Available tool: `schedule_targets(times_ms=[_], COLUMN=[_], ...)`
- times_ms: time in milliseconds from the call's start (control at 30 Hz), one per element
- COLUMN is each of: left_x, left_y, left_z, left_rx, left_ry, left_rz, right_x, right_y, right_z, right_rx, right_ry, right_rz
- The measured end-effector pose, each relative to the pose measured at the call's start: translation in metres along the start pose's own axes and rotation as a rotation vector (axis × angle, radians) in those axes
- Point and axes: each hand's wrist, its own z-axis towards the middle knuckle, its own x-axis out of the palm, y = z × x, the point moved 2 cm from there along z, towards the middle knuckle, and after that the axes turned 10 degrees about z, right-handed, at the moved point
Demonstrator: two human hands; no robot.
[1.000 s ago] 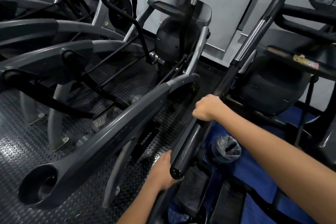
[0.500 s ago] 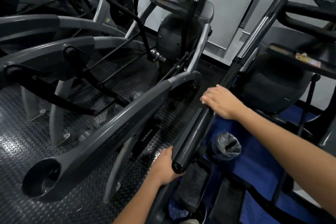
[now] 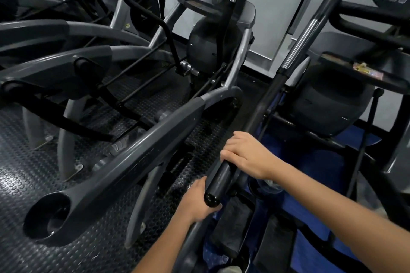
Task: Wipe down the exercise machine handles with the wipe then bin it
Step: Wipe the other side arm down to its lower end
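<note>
The exercise machine's black handle slants from the upper right down to its rounded end near the bottom centre. My right hand lies over the lower part of the handle, fingers curled round it. The wipe is hidden; none of it shows under that hand. My left hand sits just below the handle's end and grips a grey frame bar of the machine.
A bag-lined bin peeks out beneath my right forearm, on the blue floor mat. A thick grey machine arm runs diagonally on the left. Other machines crowd the left and right, over studded rubber flooring.
My right hand has slid down the handle toward its lower end. My left hand has stayed under the handle's end.
</note>
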Motion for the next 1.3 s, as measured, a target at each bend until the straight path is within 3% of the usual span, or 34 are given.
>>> schedule_targets(times_ms=[100, 233, 333, 433, 567, 667, 767, 900, 1000, 1133, 1233, 1300], left_x=[0.000, 0.001, 0.002, 0.002, 0.002, 0.003, 0.004, 0.005, 0.005, 0.006, 0.004, 0.003], left_y=[0.000, 0.004, 0.004, 0.004, 0.003, 0.004, 0.006, 0.008, 0.008, 0.009, 0.006, 0.004], left_z=[0.000, 0.001, 0.002, 0.003, 0.003, 0.003, 0.005, 0.006, 0.007, 0.007, 0.007, 0.006], left_rx=[0.009, 0.005, 0.000, -0.008, -0.011, -0.001, 0.008, 0.018, 0.018, 0.020, 0.036, 0.043], left_ry=[0.005, 0.014, 0.016, 0.017, 0.011, -0.001, 0.000, 0.004, -0.005, -0.010, -0.021, -0.026], left_rz=[0.003, -0.001, 0.007, 0.004, -0.014, -0.008, -0.009, -0.026, -0.028, -0.016, -0.013, 0.003], right_x=[-0.005, -0.025, -0.040, -0.038, -0.010, 0.000, -0.003, -0.024, -0.038, -0.032, -0.007, 0.006], right_y=[-0.015, -0.055, -0.067, -0.039, 0.011, 0.027, 0.004, -0.041, -0.047, -0.016, 0.026, 0.050], right_z=[-0.009, 0.015, 0.041, 0.059, 0.043, 0.016, -0.001, 0.018, 0.046, 0.058, 0.049, 0.026], right_rx=[-0.001, 0.170, 0.364, 0.439, 0.299, 0.049, -0.054, 0.069, 0.257, 0.397, 0.349, 0.190], right_ry=[-0.059, -0.102, 0.022, 0.126, 0.210, 0.136, 0.069, -0.033, 0.097, 0.255, 0.320, 0.235], right_rz=[0.083, -0.093, -0.329, -0.401, -0.383, -0.158, 0.023, -0.122, -0.432, -0.444, -0.409, -0.303])
